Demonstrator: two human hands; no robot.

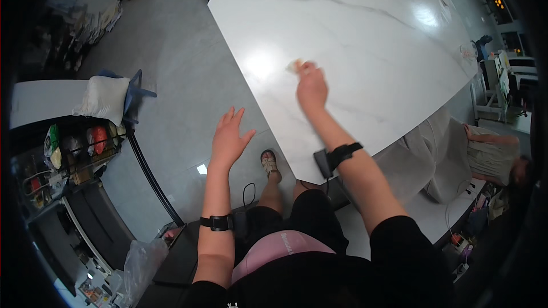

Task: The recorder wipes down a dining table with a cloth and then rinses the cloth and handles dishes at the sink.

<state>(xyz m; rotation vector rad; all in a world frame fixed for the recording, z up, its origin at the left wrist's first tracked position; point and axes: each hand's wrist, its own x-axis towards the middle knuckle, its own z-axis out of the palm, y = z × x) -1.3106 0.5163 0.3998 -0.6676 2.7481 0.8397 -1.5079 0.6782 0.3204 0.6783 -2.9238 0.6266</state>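
Observation:
Over the white marbled tabletop (364, 51), my right hand (312, 85) pinches a small pale item (295, 66) in its fingertips. Motion blur hides what the item is; it looks whitish with some orange-brown. Whether it touches the table I cannot tell. My left hand (231, 137) hangs in the air left of the table edge, above the grey floor, fingers spread and holding nothing. Black straps with small boxes sit on both forearms, the right one (338, 158) close to the table's near corner.
Chairs with grey covers (411, 162) stand along the table's right side, and a person (492, 149) is beyond them. A blue stool (137, 90) with a white cushion (105, 98) is at left, near a rack of bagged goods (85, 149). A clear plastic bag (143, 265) lies lower left.

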